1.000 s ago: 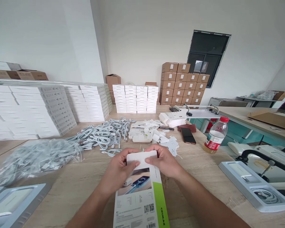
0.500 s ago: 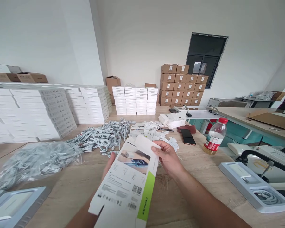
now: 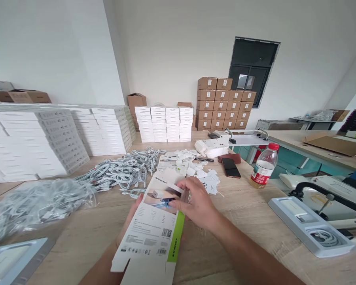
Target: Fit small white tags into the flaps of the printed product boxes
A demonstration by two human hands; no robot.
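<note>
A printed cardboard box [image 3: 148, 231], white with a green side strip and a picture of a charger, is held upright and tilted in front of me. Its top flap stands open, and the lower end has flaps sticking out. My left hand [image 3: 132, 213] wraps the left edge from behind, with most of its fingers hidden by the card. At the upper right edge, my right hand [image 3: 197, 202] is closed on the box, its thumb over the printed picture. Beyond lie coiled white cables [image 3: 127, 170] and scattered white paper slips [image 3: 206, 178].
A bag of cables [image 3: 44, 202] lies left. White box stacks [image 3: 47, 142] stand behind it. At right are a phone [image 3: 230, 168], a bottle [image 3: 264, 166] and a tray with charger and cable [image 3: 311, 229]. A grey tray [image 3: 14, 257] sits at lower left.
My right hand has moved from the top corner down and left along the box's edge, its thumb now over the picture. The left hand keeps its hold. The view has turned slightly right.
</note>
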